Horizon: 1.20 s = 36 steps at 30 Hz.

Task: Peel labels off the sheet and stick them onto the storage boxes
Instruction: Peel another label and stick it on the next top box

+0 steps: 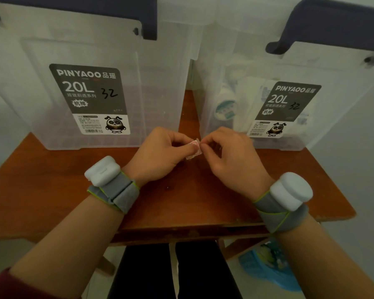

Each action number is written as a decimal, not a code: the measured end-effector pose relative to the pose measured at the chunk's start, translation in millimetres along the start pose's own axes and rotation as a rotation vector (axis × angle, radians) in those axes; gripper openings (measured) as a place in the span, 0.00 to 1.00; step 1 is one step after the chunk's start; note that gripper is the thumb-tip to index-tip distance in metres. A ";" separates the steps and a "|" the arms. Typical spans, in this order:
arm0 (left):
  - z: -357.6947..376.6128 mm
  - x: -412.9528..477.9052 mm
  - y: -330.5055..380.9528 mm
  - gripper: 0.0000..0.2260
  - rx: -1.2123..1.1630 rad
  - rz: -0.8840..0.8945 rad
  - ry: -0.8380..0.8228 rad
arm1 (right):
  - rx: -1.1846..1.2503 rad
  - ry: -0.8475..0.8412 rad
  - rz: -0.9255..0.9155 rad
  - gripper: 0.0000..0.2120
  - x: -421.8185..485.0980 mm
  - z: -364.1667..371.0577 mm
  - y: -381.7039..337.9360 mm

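Grips a small red-and-white label sheet (193,148) in the left hand (160,152), thumb and fingers curled round it, just above the bench (181,201). Holds it low in front of the gap between the left box (149,83) and the right box (235,72). Picks at the sheet's upper right edge with the right hand (227,154), fingertips pinched on a lifted corner. Shows no fresh label on either clear front: only a printed grey 20L maker's sticker on each, marked 32 in pen. Reads as an early stage: peeling under way, sticking not yet begun, 2 boxes left to label. Cannot tell the number of labels left on the sheet, too small and half hidden by fingers.
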<state>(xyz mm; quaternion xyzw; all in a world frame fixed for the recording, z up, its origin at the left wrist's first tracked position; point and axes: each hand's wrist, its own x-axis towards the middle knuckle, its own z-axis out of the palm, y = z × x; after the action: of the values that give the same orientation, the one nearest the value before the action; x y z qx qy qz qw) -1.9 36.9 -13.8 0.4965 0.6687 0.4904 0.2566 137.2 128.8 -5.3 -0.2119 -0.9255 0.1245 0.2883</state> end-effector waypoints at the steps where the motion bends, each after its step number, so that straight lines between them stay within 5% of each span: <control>1: 0.2 0.1 -0.3 0.04 -0.001 0.001 0.001 | -0.015 -0.010 -0.005 0.04 0.2 0.3 -0.5; 36: 3.4 -3.5 4.0 0.06 0.157 0.045 0.000 | -0.193 -0.158 -0.059 0.09 2.7 2.1 -1.7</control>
<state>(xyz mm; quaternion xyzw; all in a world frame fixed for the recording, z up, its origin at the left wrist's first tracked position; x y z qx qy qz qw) 3.9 35.2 -12.0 0.5300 0.6938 0.4418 0.2059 133.4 128.3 -5.1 -0.2010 -0.9588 0.0427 0.1961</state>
